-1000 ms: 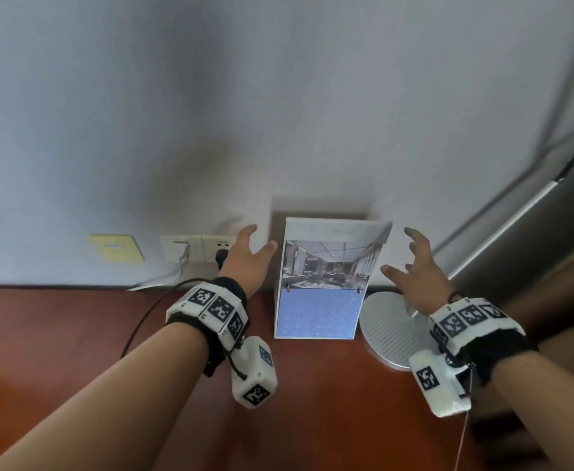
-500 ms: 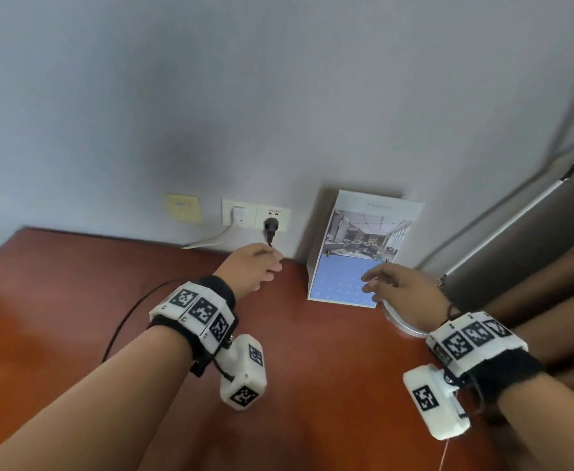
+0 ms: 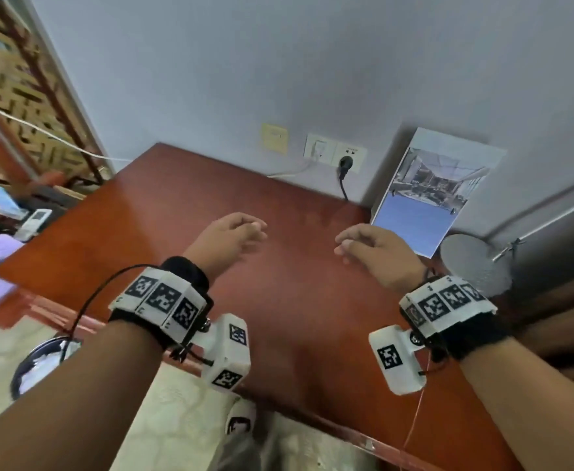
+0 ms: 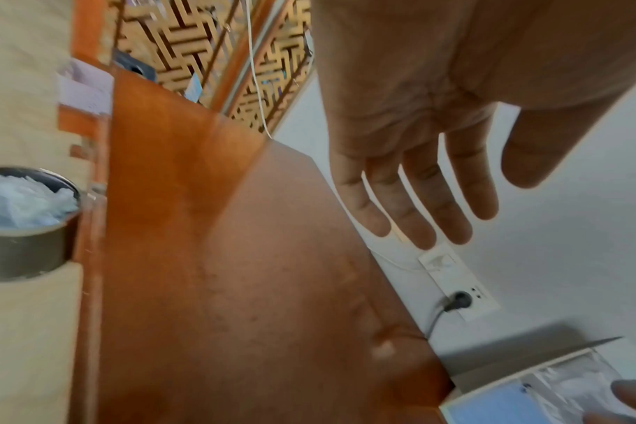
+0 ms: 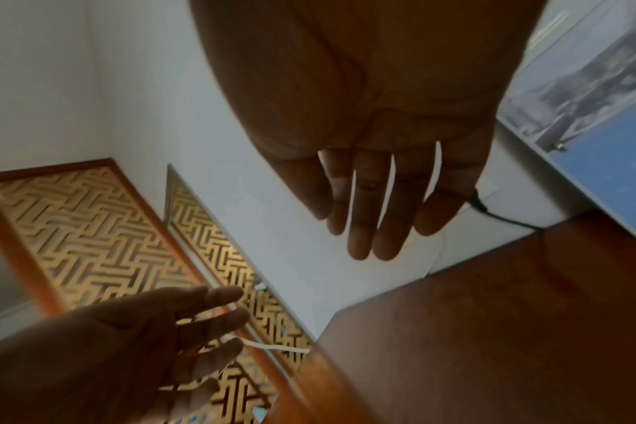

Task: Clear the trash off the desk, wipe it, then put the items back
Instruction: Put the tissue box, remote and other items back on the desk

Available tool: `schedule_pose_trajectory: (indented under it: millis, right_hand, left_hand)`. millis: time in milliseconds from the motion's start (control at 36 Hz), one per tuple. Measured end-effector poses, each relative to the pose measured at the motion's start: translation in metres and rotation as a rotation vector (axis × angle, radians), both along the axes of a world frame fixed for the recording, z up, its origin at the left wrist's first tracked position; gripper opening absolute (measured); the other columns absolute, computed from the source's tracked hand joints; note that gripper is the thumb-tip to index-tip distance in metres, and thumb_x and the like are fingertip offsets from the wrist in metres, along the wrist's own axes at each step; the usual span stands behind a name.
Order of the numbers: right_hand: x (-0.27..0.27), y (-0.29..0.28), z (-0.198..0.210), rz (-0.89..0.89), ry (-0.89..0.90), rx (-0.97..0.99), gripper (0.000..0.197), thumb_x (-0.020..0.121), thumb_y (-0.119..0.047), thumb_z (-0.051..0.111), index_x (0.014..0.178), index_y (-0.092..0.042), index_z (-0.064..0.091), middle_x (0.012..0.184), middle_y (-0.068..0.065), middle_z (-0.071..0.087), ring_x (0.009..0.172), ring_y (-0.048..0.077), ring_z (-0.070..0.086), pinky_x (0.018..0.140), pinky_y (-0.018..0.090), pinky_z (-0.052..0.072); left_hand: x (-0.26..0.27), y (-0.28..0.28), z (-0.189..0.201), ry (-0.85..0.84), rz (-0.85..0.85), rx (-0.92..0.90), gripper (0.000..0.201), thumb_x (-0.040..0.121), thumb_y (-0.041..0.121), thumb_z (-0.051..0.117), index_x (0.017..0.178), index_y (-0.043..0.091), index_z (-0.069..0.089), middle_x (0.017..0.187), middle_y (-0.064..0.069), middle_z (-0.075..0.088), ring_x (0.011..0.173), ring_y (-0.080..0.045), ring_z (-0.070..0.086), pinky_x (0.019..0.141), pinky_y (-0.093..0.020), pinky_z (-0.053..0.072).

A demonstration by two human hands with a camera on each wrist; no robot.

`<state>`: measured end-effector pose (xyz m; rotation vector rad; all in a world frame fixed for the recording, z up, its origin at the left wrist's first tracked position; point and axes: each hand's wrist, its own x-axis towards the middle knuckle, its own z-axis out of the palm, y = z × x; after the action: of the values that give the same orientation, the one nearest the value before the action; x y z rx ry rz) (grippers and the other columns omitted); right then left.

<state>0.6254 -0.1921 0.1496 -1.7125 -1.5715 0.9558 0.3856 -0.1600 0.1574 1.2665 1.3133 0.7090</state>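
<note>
The red-brown desk [image 3: 299, 300] fills the head view, its top bare in the middle. A desk calendar [image 3: 428, 195] with a building photo and a blue grid leans against the wall at the back right. Beside it lies a round grey disc [image 3: 472, 263]. My left hand [image 3: 241, 232] hovers over the desk centre, fingers relaxed, holding nothing; the left wrist view shows its fingers [image 4: 418, 200] straight. My right hand [image 3: 357, 243] hangs just left of the calendar, empty, with fingers [image 5: 378, 206] straight. The calendar [image 5: 599, 120] also shows at the right edge of the right wrist view.
A wall socket [image 3: 346, 158] holds a black plug whose cable drops behind the desk. A metal bin [image 4: 22, 223] with white crumpled trash stands on the floor left of the desk. A remote control [image 3: 34, 222] and papers lie on furniture at far left.
Both hands have let go of the calendar and drawn back towards me over the desk. The view has swung left and down, bringing the desk's left end and the bin into sight.
</note>
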Motion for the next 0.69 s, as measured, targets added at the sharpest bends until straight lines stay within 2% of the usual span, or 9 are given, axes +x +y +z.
schedule_pose_trajectory:
  millis: [56, 83, 194, 278, 389, 500, 583, 611, 694]
  right_hand:
    - [-0.017, -0.008, -0.009, 0.05, 0.019, -0.043, 0.017, 0.091, -0.013, 0.056, 0.085, -0.027, 0.064, 0.082, -0.004, 0.072, 0.071, 0.009, 0.063, 0.08, 0.038, 0.053]
    - [-0.025, -0.011, -0.012, 0.073, 0.017, -0.054, 0.017, 0.091, -0.013, 0.056, 0.085, -0.027, 0.064, 0.082, -0.004, 0.072, 0.073, 0.011, 0.064, 0.083, 0.039, 0.053]
    - [-0.065, -0.015, -0.01, 0.157, 0.008, -0.042, 0.018, 0.09, -0.016, 0.056, 0.083, -0.029, 0.064, 0.081, -0.004, 0.073, 0.075, 0.015, 0.067, 0.081, 0.036, 0.053]
    - [-0.097, -0.018, -0.005, 0.203, 0.03, -0.036, 0.018, 0.091, -0.015, 0.054, 0.083, -0.027, 0.064, 0.082, -0.003, 0.073, 0.074, 0.015, 0.066, 0.07, 0.031, 0.049]
    - [-0.139, -0.018, 0.002, 0.284, 0.003, -0.028, 0.016, 0.092, -0.016, 0.053, 0.086, -0.026, 0.064, 0.084, -0.005, 0.073, 0.077, 0.016, 0.067, 0.067, 0.025, 0.047]
    - [-0.194, -0.018, 0.007, 0.398, -0.023, -0.045, 0.016, 0.092, -0.017, 0.052, 0.087, -0.027, 0.063, 0.085, -0.006, 0.072, 0.08, 0.016, 0.067, 0.066, 0.02, 0.042]
    - [-0.245, -0.022, 0.007, 0.487, -0.054, -0.062, 0.015, 0.092, -0.019, 0.052, 0.089, -0.029, 0.063, 0.088, -0.009, 0.072, 0.079, 0.01, 0.069, 0.066, 0.018, 0.044]
    - [-0.265, -0.024, 0.006, 0.512, -0.057, -0.067, 0.015, 0.092, -0.019, 0.052, 0.092, -0.028, 0.064, 0.089, -0.01, 0.072, 0.079, 0.008, 0.069, 0.065, 0.016, 0.043]
    - [-0.325, -0.032, 0.001, 0.572, -0.055, -0.084, 0.018, 0.094, -0.018, 0.049, 0.1, -0.022, 0.065, 0.092, -0.009, 0.071, 0.079, 0.005, 0.068, 0.061, 0.01, 0.042]
  left_hand:
    - [-0.017, -0.023, -0.003, 0.027, -0.01, -0.009, 0.023, 0.1, 0.024, 0.044, 0.111, 0.013, 0.061, 0.106, 0.0, 0.068, 0.096, -0.017, 0.064, 0.081, -0.031, 0.046]
    - [-0.027, -0.032, -0.004, 0.047, -0.013, -0.012, 0.023, 0.1, 0.025, 0.044, 0.111, 0.015, 0.061, 0.106, 0.001, 0.068, 0.098, -0.016, 0.064, 0.082, -0.031, 0.046]
    - [-0.068, -0.058, -0.001, 0.07, 0.064, -0.038, 0.019, 0.1, 0.027, 0.044, 0.107, 0.021, 0.062, 0.106, 0.005, 0.068, 0.103, -0.013, 0.062, 0.073, -0.026, 0.044]
    - [-0.09, -0.071, 0.006, 0.067, 0.115, -0.05, 0.021, 0.101, 0.029, 0.044, 0.11, 0.021, 0.061, 0.109, 0.004, 0.067, 0.105, -0.013, 0.061, 0.077, -0.026, 0.045]
    - [-0.117, -0.086, 0.015, 0.057, 0.167, -0.046, 0.024, 0.101, 0.03, 0.043, 0.116, 0.02, 0.059, 0.111, 0.003, 0.067, 0.104, -0.015, 0.062, 0.082, -0.029, 0.044]
    - [-0.165, -0.106, 0.015, 0.055, 0.243, -0.045, 0.017, 0.099, 0.028, 0.046, 0.109, 0.024, 0.06, 0.108, 0.004, 0.068, 0.096, -0.014, 0.063, 0.079, -0.031, 0.044]
    - [-0.213, -0.124, 0.014, 0.038, 0.339, -0.025, 0.013, 0.099, 0.021, 0.048, 0.104, 0.021, 0.06, 0.1, 0.004, 0.066, 0.079, -0.007, 0.061, 0.061, -0.02, 0.044]
    - [-0.233, -0.13, 0.012, 0.039, 0.372, -0.026, 0.013, 0.099, 0.021, 0.048, 0.103, 0.021, 0.059, 0.096, 0.004, 0.066, 0.076, -0.006, 0.061, 0.058, -0.019, 0.043]
    - [-0.293, -0.151, 0.006, 0.03, 0.43, -0.044, 0.012, 0.098, 0.024, 0.049, 0.096, 0.028, 0.06, 0.093, 0.006, 0.065, 0.078, -0.008, 0.06, 0.063, -0.022, 0.04]
